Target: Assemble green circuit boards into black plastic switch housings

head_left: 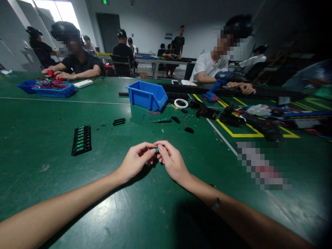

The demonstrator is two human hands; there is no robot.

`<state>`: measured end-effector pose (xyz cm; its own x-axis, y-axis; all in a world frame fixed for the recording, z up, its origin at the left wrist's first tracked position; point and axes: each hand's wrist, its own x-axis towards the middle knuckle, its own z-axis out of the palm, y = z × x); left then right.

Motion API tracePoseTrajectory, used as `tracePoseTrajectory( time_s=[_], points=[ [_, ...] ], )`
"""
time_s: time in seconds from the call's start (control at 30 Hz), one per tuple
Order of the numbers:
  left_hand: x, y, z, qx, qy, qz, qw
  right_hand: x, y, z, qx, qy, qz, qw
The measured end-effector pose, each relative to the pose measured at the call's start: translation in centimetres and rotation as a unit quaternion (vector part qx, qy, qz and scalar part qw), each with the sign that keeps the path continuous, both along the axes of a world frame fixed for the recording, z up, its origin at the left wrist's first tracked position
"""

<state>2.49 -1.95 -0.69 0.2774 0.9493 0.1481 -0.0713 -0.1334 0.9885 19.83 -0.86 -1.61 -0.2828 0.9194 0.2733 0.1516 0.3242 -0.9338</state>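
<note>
Both of my hands meet over the green table point(109, 207), pinching a small green circuit board point(157, 149) between them. My left hand point(138, 157) has thumb and fingers closed on its left side. From the other side, my right hand point(172, 160) grips it with thumb and forefinger. Most of the board is hidden by my fingers. Left of my hands lies a row of black frames with green boards point(81, 140), set side by side. A pair of empty black frames point(119, 121) lies beyond my left hand.
Beyond my hands are a blue bin point(146, 95), a screwdriver point(161, 120), a white tape roll point(181, 103) and scattered small parts. A blue power drill point(218, 84) and cables point(293, 116) are at the right. Co-workers sit across the table, one near blue trays of wires point(54, 90).
</note>
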Motion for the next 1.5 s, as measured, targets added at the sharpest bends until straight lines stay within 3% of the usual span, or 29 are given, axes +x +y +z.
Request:
tracePoseTrajectory(
  time_s=[0.4,0.83,1.5],
  points=[
    [0.3,-1.1,0.4,0.049,0.017,0.033,0.998,-0.4,-0.4,0.1,0.020,0.029,-0.013,0.999],
    [0.3,-1.1,0.4,0.045,0.015,0.034,0.998,-0.5,-0.6,0.0,0.005,0.046,0.000,0.999],
    [-0.2,-0.8,0.4,0.035,0.023,0.007,0.999,0.8,0.3,1.2,-0.080,0.025,0.148,0.985]
  ],
)
